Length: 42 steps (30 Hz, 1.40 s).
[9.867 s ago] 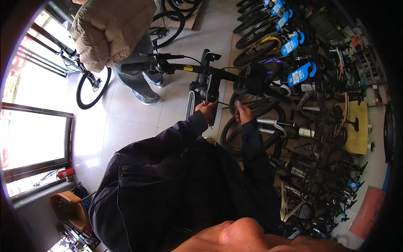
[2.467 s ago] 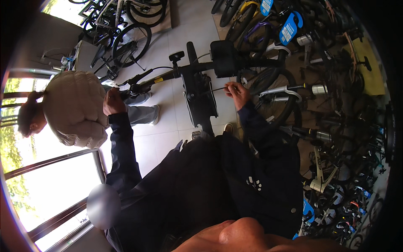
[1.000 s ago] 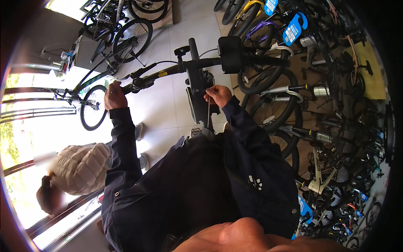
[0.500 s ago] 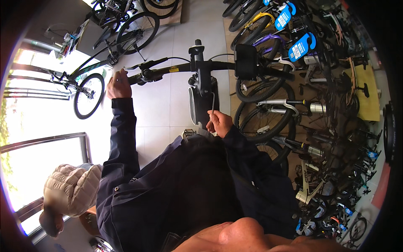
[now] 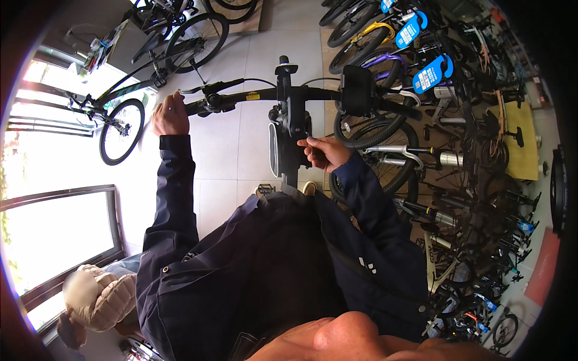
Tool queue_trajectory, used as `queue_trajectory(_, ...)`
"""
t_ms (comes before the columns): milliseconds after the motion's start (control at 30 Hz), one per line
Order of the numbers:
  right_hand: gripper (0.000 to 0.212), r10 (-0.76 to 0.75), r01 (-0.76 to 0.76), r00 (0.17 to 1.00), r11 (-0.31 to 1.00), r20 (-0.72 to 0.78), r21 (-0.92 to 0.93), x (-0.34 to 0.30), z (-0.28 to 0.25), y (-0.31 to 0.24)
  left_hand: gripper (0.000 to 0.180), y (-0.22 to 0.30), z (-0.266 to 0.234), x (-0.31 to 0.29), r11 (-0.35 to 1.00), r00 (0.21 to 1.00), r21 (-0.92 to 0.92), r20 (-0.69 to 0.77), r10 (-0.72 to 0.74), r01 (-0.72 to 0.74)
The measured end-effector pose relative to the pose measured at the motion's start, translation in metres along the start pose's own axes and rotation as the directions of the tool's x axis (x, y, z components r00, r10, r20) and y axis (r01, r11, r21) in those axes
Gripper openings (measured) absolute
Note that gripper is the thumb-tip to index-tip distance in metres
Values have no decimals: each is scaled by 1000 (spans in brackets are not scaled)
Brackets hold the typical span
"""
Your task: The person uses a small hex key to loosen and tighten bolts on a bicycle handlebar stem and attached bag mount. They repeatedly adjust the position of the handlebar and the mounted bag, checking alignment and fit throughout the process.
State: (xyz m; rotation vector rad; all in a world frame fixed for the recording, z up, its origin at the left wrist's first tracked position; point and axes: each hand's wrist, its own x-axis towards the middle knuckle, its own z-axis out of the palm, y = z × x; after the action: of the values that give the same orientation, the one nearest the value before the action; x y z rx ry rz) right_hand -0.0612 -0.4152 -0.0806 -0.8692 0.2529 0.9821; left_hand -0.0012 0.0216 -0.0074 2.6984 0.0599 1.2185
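Handlebar (image 5: 268, 94) in curled L fingers (image 5: 171, 107); R fingers (image 5: 307, 143) pinched nr stem (image 5: 295, 114).

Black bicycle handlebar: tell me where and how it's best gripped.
Probably by the left end of the black bicycle handlebar, from the wearer's near side, wrapping around it where the bare left hand is. That end sticks out sideways, while the black stem and black boxy device crowd the middle and right.

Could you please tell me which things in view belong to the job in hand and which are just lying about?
In use:
long black handlebar, gripped by the left hand
blocky black stem, beside the right hand

Standing about:
slim black bicycle by the window
blue hooked tags
flat yellow panel
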Motion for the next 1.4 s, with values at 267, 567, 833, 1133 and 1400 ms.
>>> queue_trajectory(267,28,-18,47,981,988,-194,148,56,-30,23,29,-1,2,2,999,1000,-37,4,-29,29)
queue_trajectory(567,32,-572,362,786,734,-237,-574,49,-15,41,26,0,-3,1,999,998,-10,59,-35,35)
queue_trajectory(833,30,-616,447,771,704,-161,-552,61,-26,51,26,9,-8,4,997,996,-21,56,-74,76)
queue_trajectory(1133,33,-578,403,802,710,-151,-577,60,-26,51,30,12,-13,4,993,988,-34,101,-112,116)
queue_trajectory(1400,39,-470,245,834,784,-289,-570,32,4,83,26,8,-5,1,996,997,-46,-16,-73,73)
